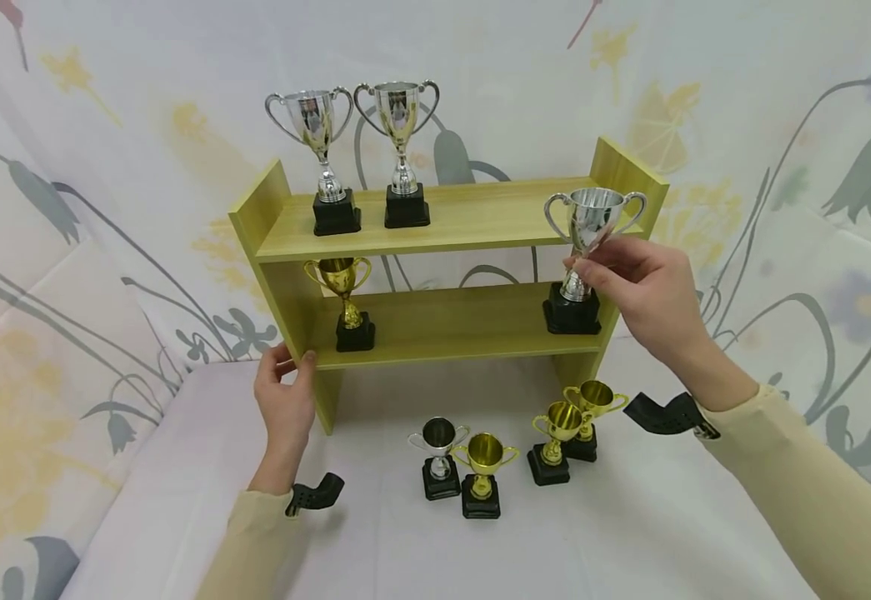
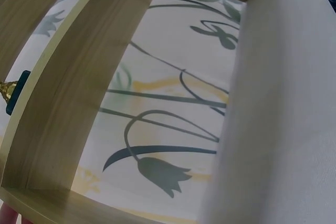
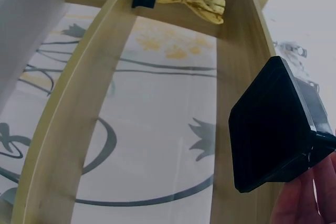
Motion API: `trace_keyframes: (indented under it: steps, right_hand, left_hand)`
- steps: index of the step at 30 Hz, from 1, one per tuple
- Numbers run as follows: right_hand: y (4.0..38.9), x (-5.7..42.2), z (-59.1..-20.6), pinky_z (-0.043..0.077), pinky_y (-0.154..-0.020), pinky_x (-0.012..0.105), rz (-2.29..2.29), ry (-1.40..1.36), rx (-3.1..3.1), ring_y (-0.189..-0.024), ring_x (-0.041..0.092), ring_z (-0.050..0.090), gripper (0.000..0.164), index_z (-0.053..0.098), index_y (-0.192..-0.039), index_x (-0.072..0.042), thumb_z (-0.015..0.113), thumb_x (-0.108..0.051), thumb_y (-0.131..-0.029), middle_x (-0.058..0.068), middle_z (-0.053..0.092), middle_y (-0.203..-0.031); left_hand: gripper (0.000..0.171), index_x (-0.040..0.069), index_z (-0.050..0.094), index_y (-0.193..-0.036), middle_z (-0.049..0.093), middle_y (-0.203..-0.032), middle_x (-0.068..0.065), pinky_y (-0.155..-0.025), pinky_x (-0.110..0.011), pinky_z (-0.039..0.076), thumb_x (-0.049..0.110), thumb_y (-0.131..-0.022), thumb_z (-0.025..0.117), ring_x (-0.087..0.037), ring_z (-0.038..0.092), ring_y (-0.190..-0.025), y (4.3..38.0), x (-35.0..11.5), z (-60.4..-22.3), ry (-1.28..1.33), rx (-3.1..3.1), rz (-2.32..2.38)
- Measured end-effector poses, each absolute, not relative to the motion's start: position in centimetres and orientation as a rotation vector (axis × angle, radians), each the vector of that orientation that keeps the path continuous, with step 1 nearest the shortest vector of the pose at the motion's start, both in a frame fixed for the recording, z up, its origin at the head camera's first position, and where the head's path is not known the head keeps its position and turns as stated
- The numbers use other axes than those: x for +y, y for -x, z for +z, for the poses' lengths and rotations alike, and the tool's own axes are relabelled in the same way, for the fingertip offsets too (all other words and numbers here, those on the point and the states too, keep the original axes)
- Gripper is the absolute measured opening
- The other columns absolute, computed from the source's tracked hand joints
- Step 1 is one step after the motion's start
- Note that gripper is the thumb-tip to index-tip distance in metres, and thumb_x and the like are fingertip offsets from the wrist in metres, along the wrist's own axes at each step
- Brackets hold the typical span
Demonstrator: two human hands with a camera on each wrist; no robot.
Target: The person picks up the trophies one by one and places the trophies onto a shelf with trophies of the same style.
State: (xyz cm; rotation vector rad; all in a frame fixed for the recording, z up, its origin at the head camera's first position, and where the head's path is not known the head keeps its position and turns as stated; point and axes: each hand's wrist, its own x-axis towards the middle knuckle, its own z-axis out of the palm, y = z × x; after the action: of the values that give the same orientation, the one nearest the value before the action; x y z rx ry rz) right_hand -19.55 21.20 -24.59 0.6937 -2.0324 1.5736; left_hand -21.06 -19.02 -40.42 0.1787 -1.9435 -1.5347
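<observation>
The right hand (image 1: 653, 292) pinches the held silver cup (image 1: 593, 221) by its stem, thumb and fingers closed on it just above the black base. The cup is upright, in front of the right end of the wooden shelf (image 1: 443, 321); the right wrist view shows the underside of its base, clear of any board. The left hand (image 1: 285, 408) grips the lower left side panel of the shelf, thumb at the near edge and fingers curled round the outside. Two silver cups (image 1: 397, 112) stand side by side at the left of the top board, and a gold cup (image 1: 341, 275) stands below them at the left of the middle board. On the white table (image 1: 375, 550), nearer than the shelf, a small silver cup (image 1: 439, 437) stands just left of a second gold cup (image 1: 484, 454), and to their right are two more gold cups (image 1: 563, 421), one slightly farther back. A flowered cloth (image 1: 480, 50) hangs behind.
</observation>
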Motion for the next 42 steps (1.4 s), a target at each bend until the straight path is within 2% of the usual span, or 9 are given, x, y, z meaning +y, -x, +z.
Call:
trace_keyframes:
  steps: [7, 14, 20, 28, 36, 42]
  right_hand:
    - [19.9, 21.5, -24.2, 0.052, -0.074, 0.019, 1.585, -0.73, -2.044, -0.09, 0.012, 0.07, 0.015, 0.072, -0.104, 0.006, 0.068, -0.004, -0.093, 0.001, 0.075, -0.095]
    - [20.2, 21.8, -24.5, 0.052, -0.076, 0.019, 1.749, -0.774, -1.97, -0.091, 0.012, 0.071, 0.013, 0.071, -0.102, 0.008, 0.067, 0.002, -0.092, 0.004, 0.076, -0.094]
    - [20.3, 21.8, -23.9, 0.052, -0.076, 0.019, 1.678, -0.761, -2.009, -0.09, 0.012, 0.07, 0.014, 0.072, -0.103, 0.007, 0.067, -0.002, -0.092, 0.003, 0.075, -0.094]
    - [20.4, 21.4, -22.7, 0.051, -0.074, 0.02, 1.599, -0.743, -2.043, -0.085, 0.012, 0.068, 0.013, 0.073, -0.101, 0.004, 0.067, -0.002, -0.092, 0.0, 0.076, -0.092]
    - [20.6, 21.2, -21.8, 0.051, -0.076, 0.02, 1.676, -0.771, -1.983, -0.088, 0.015, 0.068, 0.014, 0.073, -0.101, 0.005, 0.068, -0.004, -0.092, 0.003, 0.076, -0.093]
    - [20.7, 21.1, -21.2, 0.051, -0.076, 0.02, 1.667, -0.764, -1.977, -0.088, 0.014, 0.069, 0.013, 0.074, -0.102, 0.003, 0.069, -0.004, -0.091, 0.003, 0.076, -0.093]
  left_hand:
    - [0.027, 0.001, 0.061, -0.12, 0.055, -0.107, -0.004, -0.076, -0.022, 0.047, 0.016, -0.097, 0.063, -0.012, 0.051, -0.099, 21.0, -18.9, -40.5, -0.19, -1.961, -1.529]
    - [0.026, -0.001, 0.06, -0.117, 0.055, -0.106, -0.005, -0.077, -0.024, 0.047, 0.014, -0.097, 0.063, -0.012, 0.052, -0.098, 20.9, -18.9, -40.5, -0.172, -1.961, -1.529]
    - [0.026, 0.0, 0.061, -0.117, 0.056, -0.106, -0.007, -0.078, -0.027, 0.047, 0.015, -0.097, 0.063, -0.012, 0.051, -0.099, 20.9, -18.9, -40.6, -0.166, -1.951, -1.532]
    - [0.026, 0.0, 0.061, -0.117, 0.056, -0.106, -0.007, -0.077, -0.025, 0.048, 0.016, -0.097, 0.063, -0.012, 0.052, -0.098, 20.9, -18.9, -40.6, -0.168, -1.946, -1.531]
    - [0.026, 0.001, 0.061, -0.119, 0.055, -0.107, -0.007, -0.076, -0.022, 0.047, 0.014, -0.097, 0.063, -0.011, 0.051, -0.098, 21.0, -18.8, -40.6, -0.182, -1.95, -1.528]
    - [0.025, -0.007, 0.06, -0.118, 0.054, -0.105, -0.013, -0.073, -0.021, 0.045, 0.005, -0.096, 0.06, -0.013, 0.05, -0.096, 19.8, -17.9, -38.9, -0.175, -1.931, -1.521]
